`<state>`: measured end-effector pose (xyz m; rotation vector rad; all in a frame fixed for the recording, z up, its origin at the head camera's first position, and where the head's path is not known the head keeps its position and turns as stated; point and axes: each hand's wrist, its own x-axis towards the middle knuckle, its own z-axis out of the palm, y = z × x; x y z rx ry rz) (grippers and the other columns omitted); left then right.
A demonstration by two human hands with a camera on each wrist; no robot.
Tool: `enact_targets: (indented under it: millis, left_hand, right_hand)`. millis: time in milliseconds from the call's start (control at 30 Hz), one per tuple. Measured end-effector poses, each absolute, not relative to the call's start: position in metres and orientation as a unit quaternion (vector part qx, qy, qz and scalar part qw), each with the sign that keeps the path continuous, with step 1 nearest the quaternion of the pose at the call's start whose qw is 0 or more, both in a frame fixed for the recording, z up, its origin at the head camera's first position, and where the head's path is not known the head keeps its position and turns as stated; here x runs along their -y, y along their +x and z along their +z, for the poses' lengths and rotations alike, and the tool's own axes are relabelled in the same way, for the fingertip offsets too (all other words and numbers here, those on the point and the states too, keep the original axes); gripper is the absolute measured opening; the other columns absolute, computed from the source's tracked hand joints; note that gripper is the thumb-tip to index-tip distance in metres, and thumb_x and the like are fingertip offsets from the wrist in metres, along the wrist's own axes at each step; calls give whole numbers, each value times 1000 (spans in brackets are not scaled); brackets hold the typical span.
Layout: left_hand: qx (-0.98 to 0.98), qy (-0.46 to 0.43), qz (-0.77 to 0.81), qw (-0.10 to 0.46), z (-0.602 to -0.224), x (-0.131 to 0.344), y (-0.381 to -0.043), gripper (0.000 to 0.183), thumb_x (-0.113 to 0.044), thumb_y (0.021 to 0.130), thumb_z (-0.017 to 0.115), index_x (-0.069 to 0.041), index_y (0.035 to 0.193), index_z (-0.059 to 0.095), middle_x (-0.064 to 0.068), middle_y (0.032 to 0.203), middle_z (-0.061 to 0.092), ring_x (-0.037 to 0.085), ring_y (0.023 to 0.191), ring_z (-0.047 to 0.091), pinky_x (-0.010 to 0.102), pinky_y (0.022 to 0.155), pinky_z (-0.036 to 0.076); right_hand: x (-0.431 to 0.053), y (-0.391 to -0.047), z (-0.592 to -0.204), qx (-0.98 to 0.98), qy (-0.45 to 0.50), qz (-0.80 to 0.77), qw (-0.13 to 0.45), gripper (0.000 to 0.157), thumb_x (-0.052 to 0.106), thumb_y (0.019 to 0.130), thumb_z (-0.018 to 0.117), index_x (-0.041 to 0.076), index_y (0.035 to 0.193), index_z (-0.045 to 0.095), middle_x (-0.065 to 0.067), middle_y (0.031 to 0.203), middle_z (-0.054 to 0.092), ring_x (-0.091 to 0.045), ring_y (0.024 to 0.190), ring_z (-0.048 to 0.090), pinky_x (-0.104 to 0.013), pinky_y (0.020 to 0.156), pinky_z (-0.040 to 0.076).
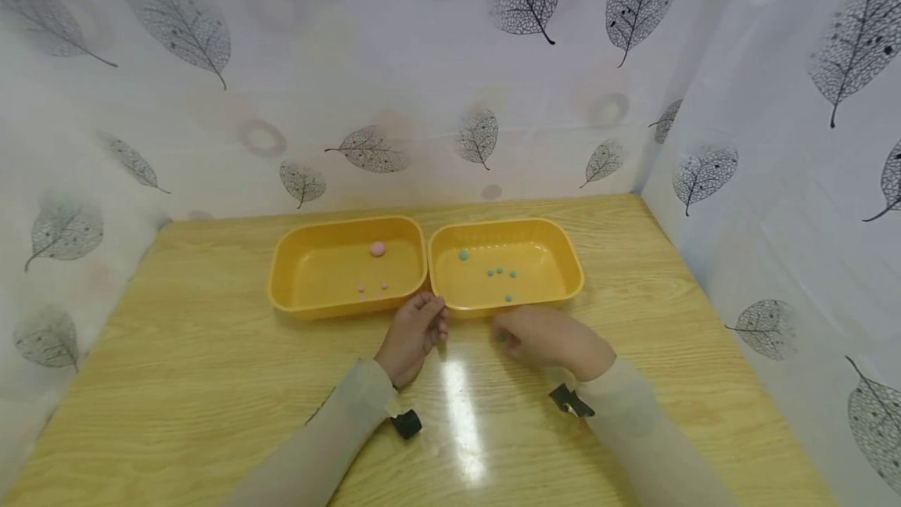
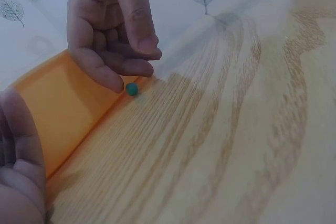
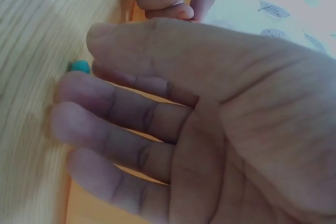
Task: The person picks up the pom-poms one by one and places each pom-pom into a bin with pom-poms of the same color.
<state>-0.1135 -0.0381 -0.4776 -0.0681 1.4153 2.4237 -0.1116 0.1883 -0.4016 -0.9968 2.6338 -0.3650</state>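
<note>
On the table, just in front of the right yellow tray (image 1: 573, 288), lies a small teal ball (image 2: 132, 89). My right hand (image 1: 545, 337) reaches down over it, thumb and fingers parted; in the right wrist view the ball (image 3: 80, 66) sits by the fingertips, not gripped. Several teal balls (image 1: 499, 271) of differing size are in that tray. My left hand (image 1: 414, 335) rests by the front corner where the two trays meet, fingers loosely curled, with nothing seen in it. The left yellow tray (image 1: 278, 280) holds several pink balls (image 1: 377, 249).
The trays stand side by side on a wood-grain table (image 1: 197, 382). A leaf-patterned white curtain (image 1: 422, 84) hangs behind and along both sides. Dark wrist straps (image 1: 406, 424) show on both forearms.
</note>
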Motion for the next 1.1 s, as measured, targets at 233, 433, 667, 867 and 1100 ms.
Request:
enact_targets:
  millis: [233,433,667,867,1100]
  left_hand:
    - [-502,-18,848,167,-476,39,-113,23,-29,92,63,-10,95,49,4,88,58,9,67,55,21,59,49]
    - [-504,-17,847,165,-476,39,-112,22,-28,93,61,-9,94,50,5,88,58,8,66,55,20,58,49]
    - [-507,-19,846,163,-476,38,-113,17,-24,96,57,-9,92,50,5,87,58,8,65,55,19,57,49]
    - [-506,-16,847,163,-476,37,-113,18,-26,95,59,-10,92,51,4,87,58,7,65,55,19,57,49]
    - [-504,-16,848,162,-476,37,-112,21,-28,93,61,-9,92,52,6,87,58,8,65,55,19,57,49]
  right_hand:
    - [-187,-112,-404,-919,-345,-124,146,13,3,83,61,14,88,66,5,77,58,-7,64,45,-22,63,42]
    - [-185,-113,-404,-920,-337,-126,152,12,1,82,63,12,77,62,8,67,45,-6,60,39,-21,56,36]
    - [-187,-113,-405,-921,-332,-133,153,17,-2,82,63,13,74,61,9,66,46,-5,57,40,-19,54,36]
    - [-188,-114,-408,-925,-322,-121,162,19,2,82,65,15,69,59,11,61,42,-4,55,38,-20,52,35]
    - [-189,-113,-404,-917,-350,-119,148,17,6,82,65,18,71,60,12,66,47,-4,60,42,-21,57,39]
